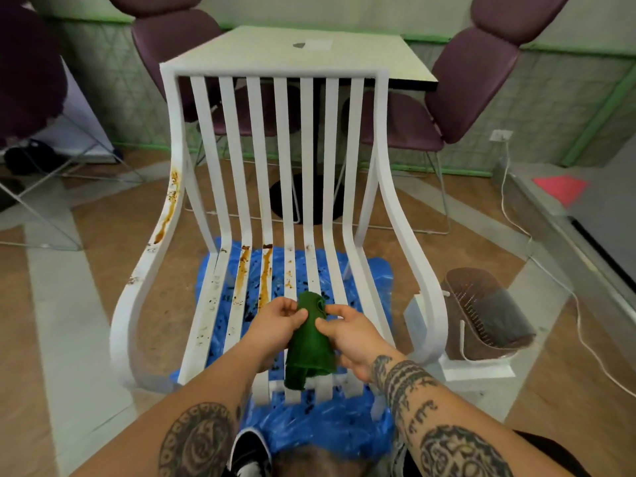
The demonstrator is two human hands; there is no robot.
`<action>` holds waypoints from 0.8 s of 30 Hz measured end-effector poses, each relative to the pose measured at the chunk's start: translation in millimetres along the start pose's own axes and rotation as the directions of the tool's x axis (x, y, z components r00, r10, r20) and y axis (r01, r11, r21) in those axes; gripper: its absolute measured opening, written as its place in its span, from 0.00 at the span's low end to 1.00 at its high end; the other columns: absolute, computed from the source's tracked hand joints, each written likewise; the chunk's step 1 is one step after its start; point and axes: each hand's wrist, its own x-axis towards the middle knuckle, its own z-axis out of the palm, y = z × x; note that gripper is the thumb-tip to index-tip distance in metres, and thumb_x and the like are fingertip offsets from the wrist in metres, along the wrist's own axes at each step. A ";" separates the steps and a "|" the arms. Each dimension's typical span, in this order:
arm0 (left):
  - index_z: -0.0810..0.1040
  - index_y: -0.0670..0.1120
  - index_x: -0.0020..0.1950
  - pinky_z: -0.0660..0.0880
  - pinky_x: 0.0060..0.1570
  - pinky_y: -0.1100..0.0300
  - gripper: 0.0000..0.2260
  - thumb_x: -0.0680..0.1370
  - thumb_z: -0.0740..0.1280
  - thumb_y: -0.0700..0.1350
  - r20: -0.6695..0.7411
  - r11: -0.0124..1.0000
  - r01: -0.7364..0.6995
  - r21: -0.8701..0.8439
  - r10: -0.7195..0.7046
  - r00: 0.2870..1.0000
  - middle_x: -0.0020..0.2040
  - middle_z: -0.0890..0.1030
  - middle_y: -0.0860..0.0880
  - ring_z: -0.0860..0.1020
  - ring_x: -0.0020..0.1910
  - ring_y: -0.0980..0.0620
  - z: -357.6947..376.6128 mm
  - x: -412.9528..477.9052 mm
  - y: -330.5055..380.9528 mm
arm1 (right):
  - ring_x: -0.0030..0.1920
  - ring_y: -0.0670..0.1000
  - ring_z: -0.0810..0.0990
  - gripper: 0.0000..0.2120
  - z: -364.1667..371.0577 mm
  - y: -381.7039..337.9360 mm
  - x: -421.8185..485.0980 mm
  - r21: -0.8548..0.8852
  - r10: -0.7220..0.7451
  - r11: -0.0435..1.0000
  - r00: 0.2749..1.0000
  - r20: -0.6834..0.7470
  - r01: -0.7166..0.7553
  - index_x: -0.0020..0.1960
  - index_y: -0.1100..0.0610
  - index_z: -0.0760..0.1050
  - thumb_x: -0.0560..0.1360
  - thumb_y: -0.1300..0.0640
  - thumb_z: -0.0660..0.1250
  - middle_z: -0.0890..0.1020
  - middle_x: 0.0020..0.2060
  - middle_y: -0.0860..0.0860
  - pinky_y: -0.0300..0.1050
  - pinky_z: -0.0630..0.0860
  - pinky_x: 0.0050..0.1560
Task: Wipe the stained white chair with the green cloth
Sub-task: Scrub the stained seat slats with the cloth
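A white slatted chair faces me, its seat just below my hands. Brown stains run down its left armrest and along two seat slats left of centre. Above the front of the seat I hold the green cloth bunched between both hands, with its lower end hanging down. My left hand pinches the cloth's upper left side. My right hand grips its right side, thumb across the fabric. The cloth is not touching the stains.
A blue plastic sheet lies on the floor under the chair. A wicker basket lies tipped at the right by a white cable. Behind the chair stand a white table and purple chairs. My shoe is below.
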 end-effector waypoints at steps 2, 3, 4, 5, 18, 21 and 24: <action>0.76 0.42 0.55 0.80 0.47 0.51 0.04 0.81 0.68 0.38 0.014 0.998 -0.020 0.055 0.020 1.000 0.53 0.83 0.41 0.81 0.49 0.44 -8.3 -2.2 0.0 | 0.53 0.58 0.86 0.24 2.7 -0.5 -2.1 -0.001 0.025 1.000 1.000 0.000 -0.025 0.71 0.54 0.70 0.77 0.63 0.71 0.84 0.58 0.57 0.61 0.85 0.48; 0.77 0.43 0.55 0.81 0.49 0.50 0.05 0.80 0.68 0.37 0.024 0.997 -0.026 0.078 0.025 0.999 0.54 0.83 0.42 0.82 0.51 0.44 -10.8 -2.9 0.0 | 0.52 0.58 0.86 0.22 4.1 -1.8 -3.1 -0.010 0.028 1.000 1.000 0.002 -0.028 0.69 0.55 0.72 0.77 0.64 0.71 0.84 0.57 0.57 0.61 0.85 0.49; 0.77 0.44 0.56 0.81 0.51 0.49 0.07 0.80 0.67 0.35 0.034 0.996 -0.030 0.082 0.028 0.999 0.54 0.83 0.43 0.82 0.53 0.44 -12.8 -3.5 0.8 | 0.52 0.57 0.86 0.18 6.2 -4.7 -4.8 -0.027 0.019 0.999 1.000 0.002 -0.019 0.66 0.56 0.75 0.77 0.64 0.71 0.85 0.55 0.57 0.61 0.84 0.50; 0.77 0.45 0.57 0.82 0.52 0.49 0.10 0.80 0.66 0.33 0.046 0.997 -0.035 0.071 0.031 0.998 0.55 0.83 0.43 0.82 0.54 0.43 -13.0 -6.9 3.2 | 0.51 0.57 0.86 0.14 7.9 -7.1 -6.1 -0.046 0.007 0.999 1.000 0.001 -0.007 0.63 0.57 0.77 0.78 0.63 0.70 0.86 0.53 0.56 0.60 0.84 0.51; 0.82 0.48 0.60 0.81 0.54 0.42 0.19 0.83 0.59 0.60 0.105 0.943 0.073 -0.325 -0.041 0.994 0.55 0.86 0.45 0.84 0.54 0.43 -6.0 -20.1 41.8 | 0.52 0.54 0.85 0.15 36.0 -52.4 -5.2 0.015 -0.094 0.995 0.995 -0.023 0.095 0.58 0.55 0.81 0.82 0.45 0.65 0.87 0.50 0.53 0.51 0.83 0.50; 0.83 0.46 0.61 0.79 0.56 0.45 0.22 0.81 0.61 0.62 0.139 0.944 0.033 -0.328 0.013 0.990 0.56 0.86 0.41 0.84 0.56 0.42 -4.5 -20.5 42.3 | 0.50 0.51 0.84 0.18 35.6 -56.9 -6.3 -0.020 -0.075 0.997 0.997 0.005 0.075 0.56 0.54 0.83 0.80 0.41 0.66 0.87 0.48 0.50 0.48 0.81 0.48; 0.81 0.45 0.63 0.80 0.56 0.47 0.16 0.83 0.63 0.54 0.096 0.942 -0.013 -0.334 0.047 0.994 0.55 0.86 0.41 0.85 0.54 0.42 -5.2 -19.3 39.6 | 0.43 0.49 0.78 0.17 33.0 -59.6 -7.2 -0.094 -0.094 0.991 0.995 -0.031 0.091 0.55 0.54 0.82 0.80 0.41 0.66 0.83 0.44 0.49 0.43 0.75 0.39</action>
